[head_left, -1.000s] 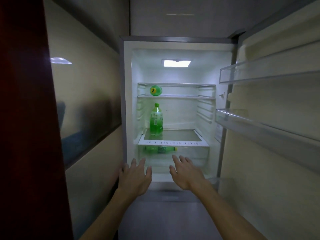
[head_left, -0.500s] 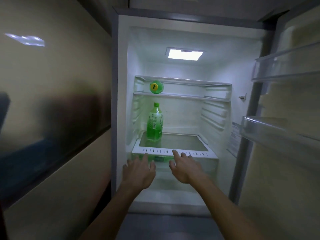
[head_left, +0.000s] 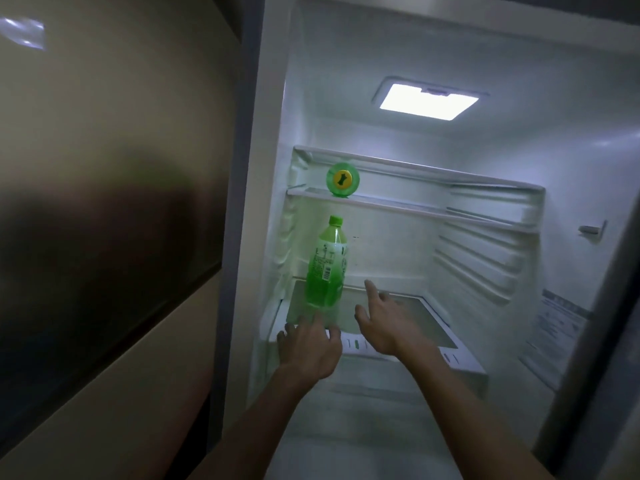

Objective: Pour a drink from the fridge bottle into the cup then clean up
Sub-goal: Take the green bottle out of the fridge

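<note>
Inside the open fridge (head_left: 363, 57), the green bottle (head_left: 327, 268) is seen standing upright at the left end of the glass shelf (head_left: 464, 363), close to the left inner wall. Green drink is seen in its lower part, and its green cap is screwed on.

The left hand (head_left: 308, 351) is held at the shelf's front edge, directly before the bottle's base, with its fingers spread and loosely extended; the base is partly covered by the fingertips in this view, and contact cannot be judged. The right hand (head_left: 386, 323) is stretched over the shelf just right of the bottle, fingers spread and forefinger forward, with nothing gripped and a narrow gap left to the bottle.

Directly above the bottle's cap, an upper shelf (head_left: 433, 211) is fixed, with a small gap left between them. On it a second green bottle (head_left: 343, 180) is laid on its side, its yellow cap turned outward. The compartment is lit by a ceiling lamp (head_left: 429, 102). A printed sticker (head_left: 554, 327) is fixed to the right inner wall. A dark glossy cabinet panel (head_left: 104, 202) is seen left of the fridge.
</note>
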Demonstrator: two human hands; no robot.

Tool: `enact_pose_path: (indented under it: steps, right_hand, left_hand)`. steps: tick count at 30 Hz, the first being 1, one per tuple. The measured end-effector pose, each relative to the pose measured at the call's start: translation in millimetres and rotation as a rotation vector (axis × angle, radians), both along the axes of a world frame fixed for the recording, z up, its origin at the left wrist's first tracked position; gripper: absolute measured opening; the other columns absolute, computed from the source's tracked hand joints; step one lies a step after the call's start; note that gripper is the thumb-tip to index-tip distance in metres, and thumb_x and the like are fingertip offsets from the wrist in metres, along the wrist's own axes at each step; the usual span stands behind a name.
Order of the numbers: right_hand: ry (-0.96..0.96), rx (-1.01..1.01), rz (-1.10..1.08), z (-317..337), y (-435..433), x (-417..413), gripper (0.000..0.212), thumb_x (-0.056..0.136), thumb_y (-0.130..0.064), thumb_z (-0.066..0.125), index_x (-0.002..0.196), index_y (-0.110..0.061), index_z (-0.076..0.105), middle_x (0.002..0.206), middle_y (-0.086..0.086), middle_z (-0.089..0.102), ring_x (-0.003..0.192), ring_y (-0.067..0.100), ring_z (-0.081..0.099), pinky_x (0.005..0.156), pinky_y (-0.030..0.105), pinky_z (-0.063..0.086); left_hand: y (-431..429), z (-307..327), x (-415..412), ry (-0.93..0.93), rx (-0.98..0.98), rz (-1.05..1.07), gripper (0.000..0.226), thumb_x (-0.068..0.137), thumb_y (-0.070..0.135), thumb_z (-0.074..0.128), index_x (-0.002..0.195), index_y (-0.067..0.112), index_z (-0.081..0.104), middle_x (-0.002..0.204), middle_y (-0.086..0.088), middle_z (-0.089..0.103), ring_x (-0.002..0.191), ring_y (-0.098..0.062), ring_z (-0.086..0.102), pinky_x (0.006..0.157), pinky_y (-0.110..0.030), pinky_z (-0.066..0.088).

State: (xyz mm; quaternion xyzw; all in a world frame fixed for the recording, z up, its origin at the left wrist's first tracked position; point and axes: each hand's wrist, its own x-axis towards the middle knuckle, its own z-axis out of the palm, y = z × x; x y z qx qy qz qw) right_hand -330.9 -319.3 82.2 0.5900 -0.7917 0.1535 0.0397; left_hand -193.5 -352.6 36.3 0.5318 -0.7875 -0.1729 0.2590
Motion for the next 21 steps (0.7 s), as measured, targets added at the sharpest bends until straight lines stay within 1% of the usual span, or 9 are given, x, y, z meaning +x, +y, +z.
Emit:
enact_pose_path:
  steps: [3,5,6,8,10,13,17,21]
  right_hand:
    - [-0.019,-0.028,0.031,9,-24,-6,0.067,0.102,-0.046,0.03,0.156,-0.022,-0.002,0.157,0.015,0.027,0.139,0.035,0.033,0.109,0.052,0.034]
    - [-0.037,-0.068,0.05,14,-41,-7,0.07,0.101,-0.046,0.034,0.156,-0.022,-0.002,0.156,0.014,0.028,0.138,0.035,0.034,0.109,0.051,0.036]
    - [-0.045,-0.089,0.056,17,-50,-8,0.072,0.101,-0.046,0.037,0.156,-0.022,-0.002,0.156,0.014,0.029,0.137,0.035,0.036,0.108,0.051,0.037]
    - [-0.062,-0.121,0.073,21,-68,-9,0.076,0.099,-0.047,0.042,0.156,-0.021,-0.002,0.153,0.013,0.033,0.132,0.034,0.041,0.104,0.052,0.041]
    - [-0.084,-0.139,0.092,25,-87,-12,0.082,0.097,-0.049,0.045,0.156,-0.019,-0.003,0.152,0.013,0.034,0.131,0.033,0.042,0.103,0.053,0.043]
    - [-0.155,-0.157,0.109,27,-115,-19,0.096,0.092,-0.052,0.054,0.155,-0.017,-0.009,0.156,0.013,0.026,0.136,0.034,0.037,0.106,0.055,0.039]
    - [-0.341,-0.205,0.14,26,-143,-30,0.112,0.084,-0.05,0.069,0.155,-0.019,-0.012,0.163,0.014,0.01,0.145,0.037,0.023,0.116,0.054,0.027]
    - [-0.497,-0.23,0.184,22,-167,-41,0.125,0.074,-0.049,0.079,0.154,-0.026,-0.014,0.161,0.018,0.012,0.145,0.037,0.025,0.117,0.054,0.027]
  left_hand:
    - [-18,2,-3,0.056,0.02,0.01,0.039,0.097,0.035,0.035,0.126,0.013,0.048,0.133,-0.014,0.053,0.12,-0.036,0.049,0.102,-0.043,0.04]
    - [-30,0,-4,0.077,0.017,0.02,0.038,0.098,0.036,0.033,0.124,0.012,0.048,0.131,-0.015,0.055,0.118,-0.036,0.052,0.1,-0.044,0.042]
    - [-36,-1,-7,0.08,0.014,0.029,0.04,0.097,0.037,0.033,0.125,0.012,0.048,0.13,-0.014,0.056,0.117,-0.036,0.053,0.099,-0.044,0.043]
    - [-50,-1,-12,0.071,0.021,0.055,0.044,0.097,0.038,0.031,0.132,0.015,0.044,0.132,-0.013,0.056,0.118,-0.035,0.053,0.099,-0.045,0.043]
    - [-61,-1,-18,0.059,0.028,0.073,0.045,0.098,0.036,0.031,0.136,0.016,0.042,0.133,-0.014,0.055,0.119,-0.035,0.053,0.099,-0.043,0.042]
    - [-75,-1,-25,0.074,-0.014,0.083,0.037,0.098,0.032,0.035,0.122,0.011,0.052,0.125,-0.016,0.06,0.114,-0.033,0.055,0.094,-0.039,0.043]
    - [-90,-9,-31,0.132,-0.035,0.077,0.029,0.097,0.03,0.039,0.108,0.009,0.056,0.114,-0.017,0.066,0.105,-0.033,0.059,0.091,-0.039,0.046]
    - [-103,-11,-38,0.172,-0.025,0.077,0.023,0.099,0.032,0.038,0.101,0.016,0.053,0.108,-0.011,0.066,0.098,-0.026,0.059,0.089,-0.036,0.045]
